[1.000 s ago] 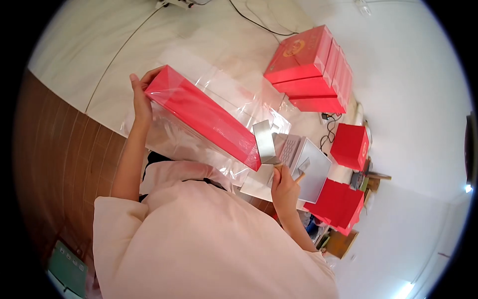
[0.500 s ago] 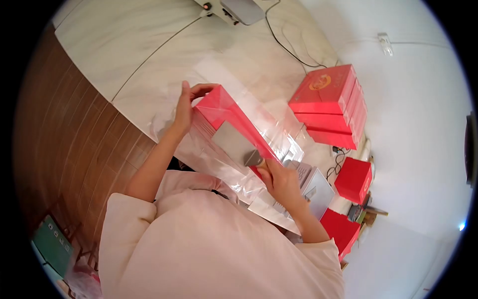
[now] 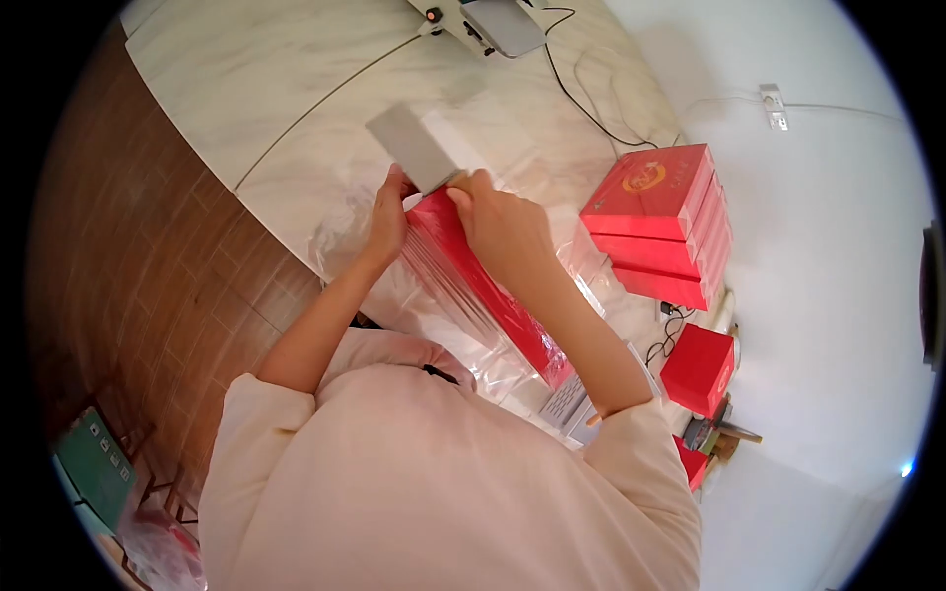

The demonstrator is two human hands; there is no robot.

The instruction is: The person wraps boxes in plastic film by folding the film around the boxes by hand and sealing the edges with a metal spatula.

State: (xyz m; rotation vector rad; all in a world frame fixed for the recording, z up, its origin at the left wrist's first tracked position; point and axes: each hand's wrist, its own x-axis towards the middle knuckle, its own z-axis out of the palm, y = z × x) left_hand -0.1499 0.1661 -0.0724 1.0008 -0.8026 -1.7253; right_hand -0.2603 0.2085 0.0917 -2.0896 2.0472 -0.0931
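Nearest the wearer's pale shirt [image 3: 443,483], a long red box [image 3: 501,300] lies aslant on the worktop [image 3: 315,148], with clear film [image 3: 340,241] about it and pleated along its near side. At the box's far end, the left hand [image 3: 389,219] is set against the corner, the closure of its grip undeterminable as the fingers are largely hidden, while the right hand [image 3: 505,231] has its grip clamped on the handle of a broad metal scraper [image 3: 409,148], blade extending past that end, contact unconfirmed. Farther off stand stacked red boxes [image 3: 645,222] and, beyond the worktop's seam, a machine [image 3: 503,28].
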